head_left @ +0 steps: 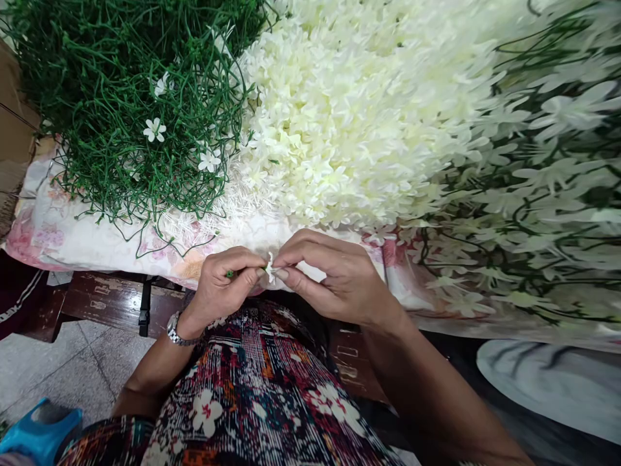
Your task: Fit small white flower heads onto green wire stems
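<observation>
Between my hands, just over the table's front edge, is a small white artificial flower seen almost edge-on. My left hand is closed in a pinch on its green plastic stem, right behind the petals. From the other side my right hand pinches at the face of the flower with thumb and forefinger; whether a thin stamen is also between those fingertips I cannot tell. Beyond my hands lie a heap of green plastic stems, a large pile of cream-white petal blossoms and a scatter of thin white sticks.
Finished-looking white flowers on green stems are heaped at the right. A floral-patterned cloth covers the table. Cardboard stands at the far left. A blue plastic object is on the tiled floor, lower left.
</observation>
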Available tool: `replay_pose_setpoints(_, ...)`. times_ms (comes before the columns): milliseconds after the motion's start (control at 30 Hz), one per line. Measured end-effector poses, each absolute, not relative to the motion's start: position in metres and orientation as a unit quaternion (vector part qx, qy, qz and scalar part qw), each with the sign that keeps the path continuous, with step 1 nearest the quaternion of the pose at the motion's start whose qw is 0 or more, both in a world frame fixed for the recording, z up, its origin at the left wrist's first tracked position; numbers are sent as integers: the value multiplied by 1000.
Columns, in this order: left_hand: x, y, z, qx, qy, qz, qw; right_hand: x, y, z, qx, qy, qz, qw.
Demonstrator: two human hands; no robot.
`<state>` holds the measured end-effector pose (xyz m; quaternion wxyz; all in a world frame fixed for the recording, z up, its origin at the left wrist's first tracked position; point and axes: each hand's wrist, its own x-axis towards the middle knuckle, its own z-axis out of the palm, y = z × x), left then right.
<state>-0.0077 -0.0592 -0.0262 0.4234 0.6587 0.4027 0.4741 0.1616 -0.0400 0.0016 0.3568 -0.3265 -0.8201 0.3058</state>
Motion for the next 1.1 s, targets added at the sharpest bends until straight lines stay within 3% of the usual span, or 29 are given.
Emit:
replay_pose_setpoints(333, -2, -60, -27, 685, 446, 451, 358, 155, -45, -6, -356, -853, 172, 341)
replay_pose_setpoints(1100, -1, -58, -29, 693, 463, 408, 374, 152, -42, -18, -346, -853, 173, 351)
